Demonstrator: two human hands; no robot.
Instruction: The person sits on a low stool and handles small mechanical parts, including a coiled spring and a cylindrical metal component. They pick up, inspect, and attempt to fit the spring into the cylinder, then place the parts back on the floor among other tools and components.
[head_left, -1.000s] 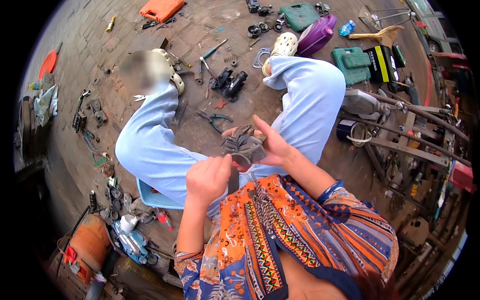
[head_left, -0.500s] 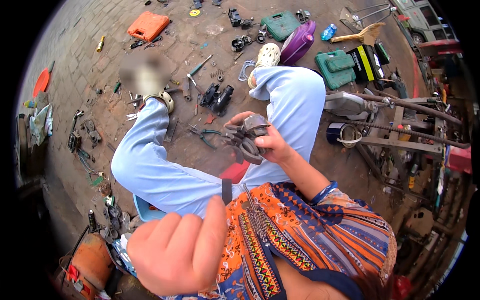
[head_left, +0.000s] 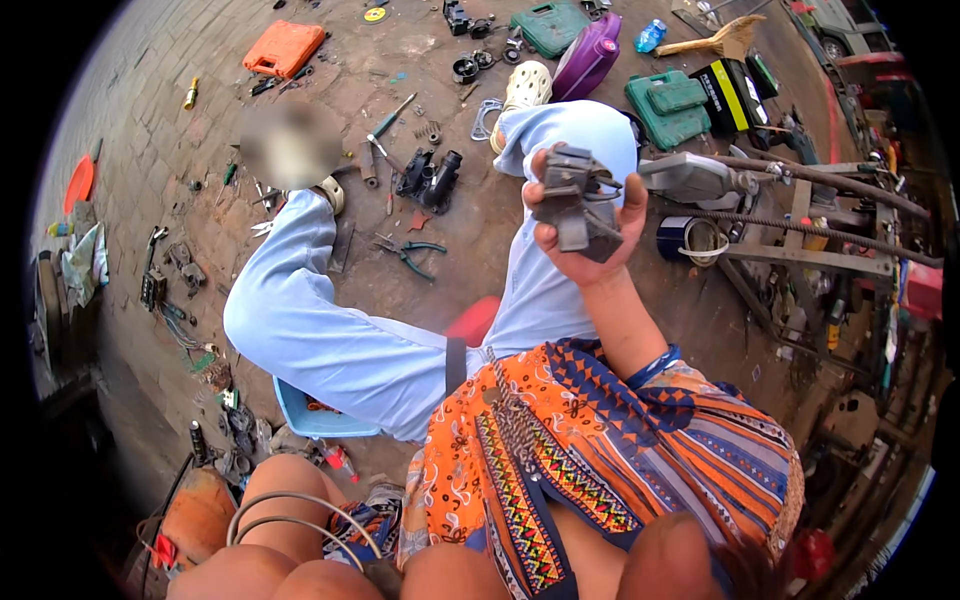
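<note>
My right hand (head_left: 610, 250) is raised above my right knee, its fingers and thumb wrapped round a dark grey, blocky machine part (head_left: 575, 205) whose exact kind I cannot make out. My left hand (head_left: 330, 580) is very close at the lower edge, knuckles uppermost and partly cut off. Its fingertips and anything in them are hidden. Metal bangles (head_left: 300, 512) circle the left wrist. On the ground between my legs lie pliers with green handles (head_left: 408, 258), a black machine part (head_left: 432, 180) and a screwdriver with a teal handle (head_left: 385, 122).
Orange (head_left: 285, 50) and green cases (head_left: 670, 108), a purple bag (head_left: 588, 58) and a straw broom (head_left: 730, 40) lie farther off. At right stand a metal frame (head_left: 810, 258) and a bucket (head_left: 690, 240). A light-blue basin (head_left: 310, 420) sits beside my left leg.
My right hand has lifted the machine part up and to the right and turned it. My left hand has dropped from a raised, curled pose to the lower edge.
</note>
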